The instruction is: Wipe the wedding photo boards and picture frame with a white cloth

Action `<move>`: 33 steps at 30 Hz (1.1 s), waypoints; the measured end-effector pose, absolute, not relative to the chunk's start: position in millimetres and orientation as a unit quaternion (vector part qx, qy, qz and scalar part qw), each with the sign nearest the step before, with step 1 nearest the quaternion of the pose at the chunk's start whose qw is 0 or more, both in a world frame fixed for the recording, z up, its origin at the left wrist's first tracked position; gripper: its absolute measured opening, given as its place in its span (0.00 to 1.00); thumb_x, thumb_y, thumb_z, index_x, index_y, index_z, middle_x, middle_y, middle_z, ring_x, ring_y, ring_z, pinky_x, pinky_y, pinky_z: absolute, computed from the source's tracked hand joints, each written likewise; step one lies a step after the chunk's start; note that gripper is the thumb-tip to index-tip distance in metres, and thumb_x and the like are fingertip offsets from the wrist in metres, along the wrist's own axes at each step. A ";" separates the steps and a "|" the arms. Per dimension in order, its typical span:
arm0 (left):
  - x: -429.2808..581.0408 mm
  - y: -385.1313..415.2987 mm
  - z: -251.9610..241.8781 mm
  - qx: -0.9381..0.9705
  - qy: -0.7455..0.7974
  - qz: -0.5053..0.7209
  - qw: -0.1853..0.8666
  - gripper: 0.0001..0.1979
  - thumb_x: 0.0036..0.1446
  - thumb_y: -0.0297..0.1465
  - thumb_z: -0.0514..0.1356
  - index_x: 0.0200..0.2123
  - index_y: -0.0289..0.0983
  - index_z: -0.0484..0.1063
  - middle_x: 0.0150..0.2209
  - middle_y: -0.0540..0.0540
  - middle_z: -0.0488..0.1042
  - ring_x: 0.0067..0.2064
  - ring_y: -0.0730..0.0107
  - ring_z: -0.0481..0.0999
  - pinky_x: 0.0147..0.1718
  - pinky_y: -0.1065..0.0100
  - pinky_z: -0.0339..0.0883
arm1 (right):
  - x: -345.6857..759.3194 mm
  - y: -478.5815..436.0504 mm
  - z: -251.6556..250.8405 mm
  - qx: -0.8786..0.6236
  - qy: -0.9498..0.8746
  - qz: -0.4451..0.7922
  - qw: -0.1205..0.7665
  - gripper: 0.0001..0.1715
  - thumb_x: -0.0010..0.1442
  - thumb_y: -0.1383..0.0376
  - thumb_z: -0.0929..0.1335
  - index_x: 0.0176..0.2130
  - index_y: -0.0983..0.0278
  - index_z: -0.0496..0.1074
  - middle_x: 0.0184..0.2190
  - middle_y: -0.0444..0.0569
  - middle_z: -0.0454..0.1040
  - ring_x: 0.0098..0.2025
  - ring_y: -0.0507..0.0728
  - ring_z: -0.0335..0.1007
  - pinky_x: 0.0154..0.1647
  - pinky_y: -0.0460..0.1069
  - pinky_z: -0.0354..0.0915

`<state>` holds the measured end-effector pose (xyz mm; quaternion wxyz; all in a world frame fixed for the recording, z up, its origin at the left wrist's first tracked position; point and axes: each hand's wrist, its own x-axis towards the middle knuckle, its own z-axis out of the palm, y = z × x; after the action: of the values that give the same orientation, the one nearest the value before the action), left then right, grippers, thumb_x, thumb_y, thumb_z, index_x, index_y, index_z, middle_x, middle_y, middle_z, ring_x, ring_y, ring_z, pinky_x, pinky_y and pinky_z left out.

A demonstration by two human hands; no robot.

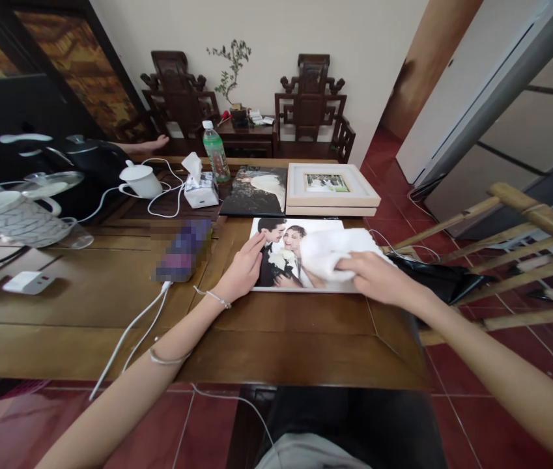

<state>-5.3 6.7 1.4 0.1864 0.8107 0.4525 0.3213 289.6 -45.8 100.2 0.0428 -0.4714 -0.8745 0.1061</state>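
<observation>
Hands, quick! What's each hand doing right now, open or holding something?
Left hand: open, lying flat on the left edge of the wedding photo.
Right hand: closed on the white cloth, on top of the photo.

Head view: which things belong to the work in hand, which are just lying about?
In use: left hand, flat on the edge of the wedding photo; right hand, gripping the white cloth on that photo.
Lying about: dark album, framed picture, tissue box, green bottle, white cup, all farther back on the table.
</observation>
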 end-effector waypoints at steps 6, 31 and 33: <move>-5.9 7.7 0.6 0.817 0.445 0.320 0.180 0.25 0.66 0.30 0.42 0.64 0.32 0.58 0.67 0.38 0.55 0.69 0.61 0.51 0.67 0.53 0.46 | 295.3 28.8 101.6 -0.463 -0.875 0.111 0.085 0.34 0.46 0.79 0.58 0.47 0.64 0.76 0.45 0.50 0.79 0.46 0.59 0.73 0.47 0.50 0.65; -5.6 5.6 4.6 0.819 0.456 0.301 0.177 0.26 0.65 0.28 0.43 0.65 0.30 0.56 0.68 0.37 0.53 0.69 0.59 0.51 0.67 0.52 0.45 | 289.1 -111.2 101.2 -0.458 -0.876 0.147 0.044 0.34 0.46 0.80 0.58 0.46 0.61 0.77 0.48 0.53 0.77 0.53 0.61 0.72 0.53 0.56 0.67; -5.8 5.8 4.5 0.821 0.452 0.300 0.176 0.26 0.65 0.28 0.44 0.65 0.29 0.56 0.68 0.36 0.53 0.69 0.59 0.51 0.67 0.52 0.45 | 287.2 -89.7 103.1 -0.468 -0.872 0.134 0.046 0.34 0.46 0.79 0.58 0.47 0.60 0.77 0.42 0.51 0.79 0.45 0.60 0.75 0.46 0.53 0.69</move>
<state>-5.8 5.8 4.5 0.1758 0.8212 0.4524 0.3001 287.2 -89.7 103.1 0.0461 -0.4678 -0.8725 0.1337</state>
